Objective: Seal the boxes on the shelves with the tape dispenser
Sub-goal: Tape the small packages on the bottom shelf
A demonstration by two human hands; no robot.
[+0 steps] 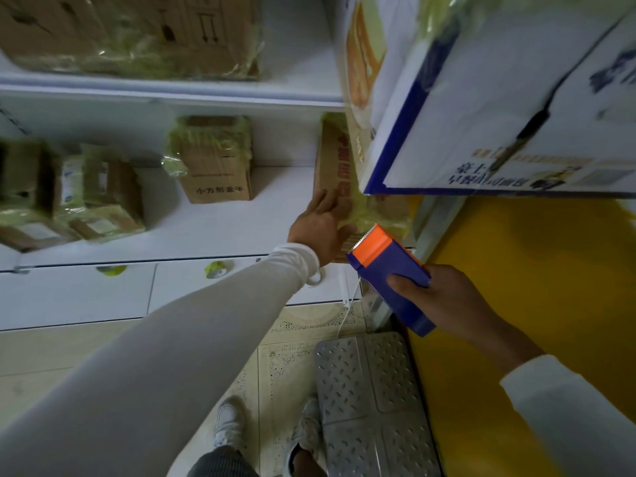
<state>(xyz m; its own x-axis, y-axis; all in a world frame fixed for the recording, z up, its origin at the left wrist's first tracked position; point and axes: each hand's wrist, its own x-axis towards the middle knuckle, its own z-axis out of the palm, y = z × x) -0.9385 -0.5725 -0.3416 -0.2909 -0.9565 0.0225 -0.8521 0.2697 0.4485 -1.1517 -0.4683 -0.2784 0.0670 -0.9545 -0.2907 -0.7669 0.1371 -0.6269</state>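
My right hand [444, 301] grips a blue tape dispenser [392, 277] with an orange toothed head, held just off the front corner of a brown cardboard box with red print [335, 166] on the lower shelf. My left hand [320, 228] reaches forward and rests with straight fingers on that box's taped front side. The box's right part is hidden behind a large white and blue carton [499, 98] on the shelf above.
On the lower white shelf [206, 232] stand a small brown box wrapped in yellowish tape [215, 160] and several taped parcels [69, 201] at left. A large taped box [137, 32] sits above. Tape rolls [215, 270] lie below. A metal step [371, 401] and yellow wall [516, 287] are near my feet.
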